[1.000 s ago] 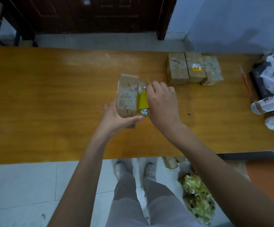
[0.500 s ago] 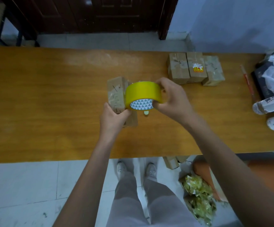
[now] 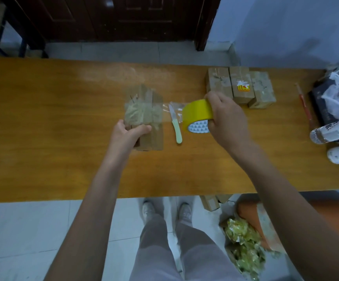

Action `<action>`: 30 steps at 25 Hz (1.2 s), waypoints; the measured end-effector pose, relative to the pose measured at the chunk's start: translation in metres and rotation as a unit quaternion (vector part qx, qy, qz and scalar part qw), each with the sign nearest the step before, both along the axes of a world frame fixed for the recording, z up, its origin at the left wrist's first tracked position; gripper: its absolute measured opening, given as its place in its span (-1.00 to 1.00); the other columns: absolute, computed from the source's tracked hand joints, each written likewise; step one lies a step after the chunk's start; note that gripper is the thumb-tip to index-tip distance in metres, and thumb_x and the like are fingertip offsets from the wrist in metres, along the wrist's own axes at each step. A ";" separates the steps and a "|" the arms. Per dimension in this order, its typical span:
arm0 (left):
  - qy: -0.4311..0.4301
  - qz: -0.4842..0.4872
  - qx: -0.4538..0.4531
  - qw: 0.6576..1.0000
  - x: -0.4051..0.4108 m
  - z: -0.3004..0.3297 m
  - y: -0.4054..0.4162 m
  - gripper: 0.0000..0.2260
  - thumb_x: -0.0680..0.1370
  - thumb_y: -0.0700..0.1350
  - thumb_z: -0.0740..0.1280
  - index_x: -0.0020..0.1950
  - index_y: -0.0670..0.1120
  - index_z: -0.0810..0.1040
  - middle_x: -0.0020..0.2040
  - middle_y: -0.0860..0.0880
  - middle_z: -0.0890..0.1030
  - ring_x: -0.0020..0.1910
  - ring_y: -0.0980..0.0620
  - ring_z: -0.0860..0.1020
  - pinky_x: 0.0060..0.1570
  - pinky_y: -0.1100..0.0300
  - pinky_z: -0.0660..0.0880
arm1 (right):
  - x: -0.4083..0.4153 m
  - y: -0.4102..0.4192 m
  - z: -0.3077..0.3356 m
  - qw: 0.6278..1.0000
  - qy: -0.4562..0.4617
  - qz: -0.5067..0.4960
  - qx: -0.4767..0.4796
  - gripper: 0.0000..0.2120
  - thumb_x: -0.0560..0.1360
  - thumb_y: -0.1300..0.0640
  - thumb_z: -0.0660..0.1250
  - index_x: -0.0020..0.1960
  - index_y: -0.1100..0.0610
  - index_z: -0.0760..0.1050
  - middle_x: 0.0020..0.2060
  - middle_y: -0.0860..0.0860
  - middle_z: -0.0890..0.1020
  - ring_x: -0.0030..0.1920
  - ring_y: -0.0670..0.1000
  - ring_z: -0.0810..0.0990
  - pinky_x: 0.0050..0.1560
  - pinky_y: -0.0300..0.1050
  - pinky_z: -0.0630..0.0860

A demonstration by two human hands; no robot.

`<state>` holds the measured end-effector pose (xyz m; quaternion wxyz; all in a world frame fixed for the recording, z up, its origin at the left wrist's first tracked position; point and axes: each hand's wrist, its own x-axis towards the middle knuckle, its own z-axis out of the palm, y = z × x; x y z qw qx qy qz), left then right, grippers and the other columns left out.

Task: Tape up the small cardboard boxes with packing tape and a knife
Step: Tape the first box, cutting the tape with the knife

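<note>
Left hand [image 3: 127, 134] grips the box [image 3: 144, 116]. Right hand [image 3: 227, 118] holds the tape roll [image 3: 197, 113], its strip stretched over the knife [image 3: 175, 124].

Dim, bluish, soft lighting; a pale glare patch on the far table [image 3: 42, 110]; motion blur smears the held box [image 3: 144, 110]; wide-angle edge distortion.

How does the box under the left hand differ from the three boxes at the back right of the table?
The box under the left hand lies alone, gripped by the left hand, with a clear strip of tape running to the yellow tape roll in the right hand. The three boxes sit side by side, untouched. One of them bears a red and yellow sticker; the held one shows none. All are small brown cardboard.
</note>
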<state>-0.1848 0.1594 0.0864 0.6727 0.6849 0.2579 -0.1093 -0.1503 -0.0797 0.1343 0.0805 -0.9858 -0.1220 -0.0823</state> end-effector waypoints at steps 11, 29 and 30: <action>-0.001 0.003 -0.173 0.985 -0.007 0.009 0.003 -0.54 0.32 -0.06 0.46 0.15 -0.24 0.52 -0.12 -0.06 0.64 -0.14 -0.02 0.63 -0.34 0.16 0.57 | 0.006 0.008 -0.008 0.996 -0.044 0.005 -0.072 -0.60 0.26 0.56 0.20 0.00 0.25 0.48 -0.21 0.14 0.48 -0.27 0.06 0.26 -0.25 -0.05 0.18; -0.074 -0.029 -0.435 0.897 -0.013 0.030 -0.006 -0.51 0.27 -0.10 0.53 0.14 -0.24 0.57 0.02 -0.15 0.63 0.06 -0.12 0.60 0.00 0.04 0.59 | 0.008 0.041 0.003 0.999 -0.024 0.037 -0.020 -0.53 0.27 0.57 0.24 0.11 0.24 0.49 -0.14 0.15 0.52 -0.23 0.05 0.30 -0.25 -0.06 0.21; -0.075 -0.034 -0.439 0.895 -0.014 0.028 -0.006 -0.47 0.23 -0.07 0.56 0.13 -0.24 0.58 0.04 -0.15 0.62 0.08 -0.13 0.59 0.04 0.02 0.57 | 0.008 0.044 0.004 0.999 -0.027 0.042 -0.019 -0.53 0.27 0.57 0.23 0.11 0.24 0.50 -0.14 0.15 0.51 -0.23 0.05 0.29 -0.26 -0.06 0.20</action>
